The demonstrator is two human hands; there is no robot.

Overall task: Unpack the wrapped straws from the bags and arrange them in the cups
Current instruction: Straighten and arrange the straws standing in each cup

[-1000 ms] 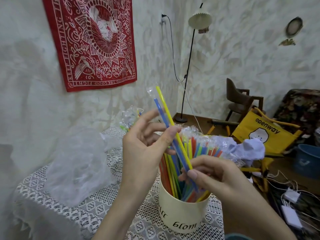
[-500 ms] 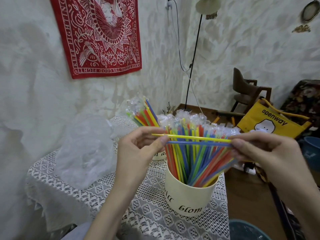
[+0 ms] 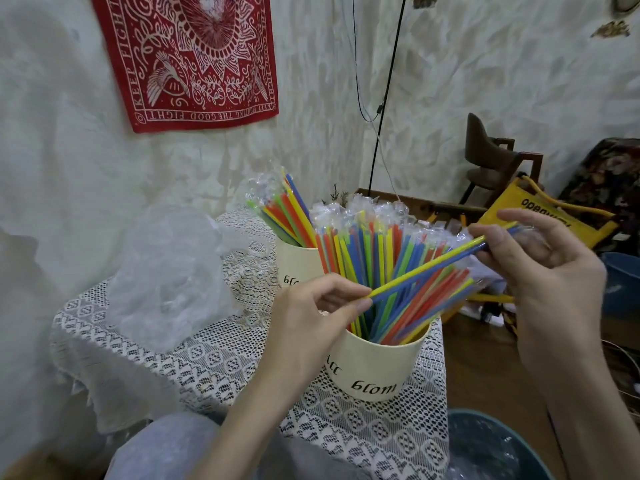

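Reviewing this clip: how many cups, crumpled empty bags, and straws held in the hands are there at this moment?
Cream cups with black lettering: 2, the near one and the far one.
Crumpled clear plastic bags on the lace tablecloth: 1.
Wrapped straws held between the left hand and right hand: 2, one yellow, one blue.
Total: 5.

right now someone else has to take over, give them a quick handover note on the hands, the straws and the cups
Left hand pinches the lower end of a yellow and blue wrapped pair of straws; right hand pinches the upper end. The pair is held slanted above the near cup.
Near cup is packed with wrapped straws; far cup behind it also holds a bunch.
A crumpled clear bag lies on the lace-covered table, left of the cups.
Left to do: put the held pair into a cup. Whether any straws remain in the bag cannot be seen.
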